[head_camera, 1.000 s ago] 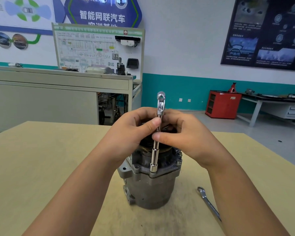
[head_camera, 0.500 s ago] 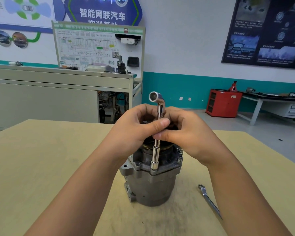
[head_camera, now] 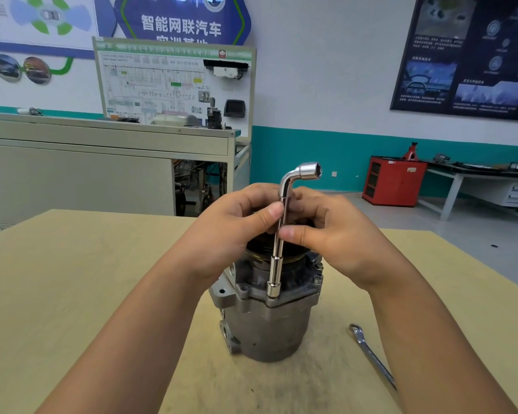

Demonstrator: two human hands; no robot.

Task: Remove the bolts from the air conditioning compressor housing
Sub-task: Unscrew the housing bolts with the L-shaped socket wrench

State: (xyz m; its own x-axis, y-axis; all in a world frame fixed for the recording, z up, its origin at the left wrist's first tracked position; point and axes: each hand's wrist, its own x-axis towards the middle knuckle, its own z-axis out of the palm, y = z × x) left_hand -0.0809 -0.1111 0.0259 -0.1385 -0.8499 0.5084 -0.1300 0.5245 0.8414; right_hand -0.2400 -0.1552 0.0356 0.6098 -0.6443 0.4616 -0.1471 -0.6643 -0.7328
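Note:
A grey metal compressor housing [head_camera: 269, 327] stands upright on the wooden table [head_camera: 72, 294]. A chrome L-shaped socket wrench [head_camera: 277, 249] stands vertically with its lower socket on a bolt at the front of the housing flange. Its bent top end points right. My left hand [head_camera: 234, 234] and my right hand [head_camera: 332, 231] both pinch the wrench shaft between thumb and fingers, one on each side. Two bolts [head_camera: 319, 271] show on the flange's right side. The bolt under the socket is hidden.
A flat ring spanner [head_camera: 371, 354] lies on the table to the right of the housing. Behind the table stand a grey cabinet [head_camera: 102, 162] with a training board, a red tool cabinet [head_camera: 393, 180] and a workbench [head_camera: 476, 177].
The wrench has turned on the bolt: its bent top end faced me, then pointed left, and now points right. Both hands stay on the shaft.

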